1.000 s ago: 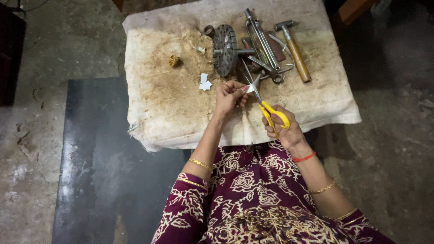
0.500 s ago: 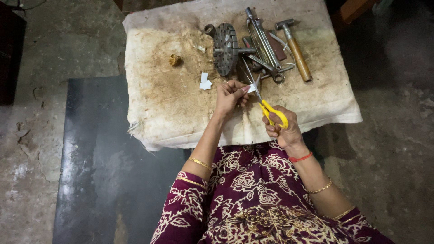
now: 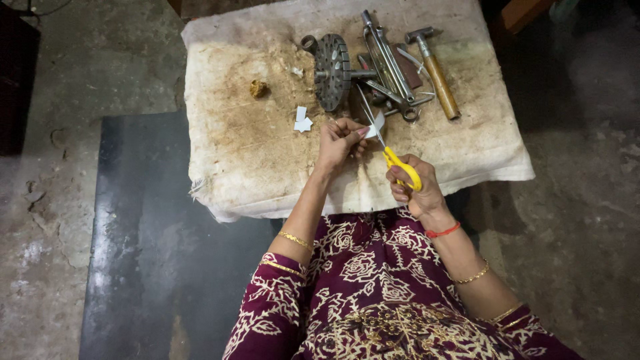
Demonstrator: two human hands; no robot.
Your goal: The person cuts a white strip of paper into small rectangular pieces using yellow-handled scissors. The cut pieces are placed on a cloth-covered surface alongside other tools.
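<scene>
Your right hand (image 3: 413, 187) grips the yellow-handled steel scissors (image 3: 390, 153), fingers through the loops. Your left hand (image 3: 339, 141) pinches a small white paper scrap (image 3: 375, 125) at the blades, above the stained white cloth (image 3: 253, 153). White offcuts (image 3: 303, 121) lie nearby.

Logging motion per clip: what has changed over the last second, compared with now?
Almost nothing. The left hand still pinches the small white piece, and the right hand still works the yellow-handled scissors at it. The hammer, metal parts and white scraps on the cloth stayed put.
</scene>
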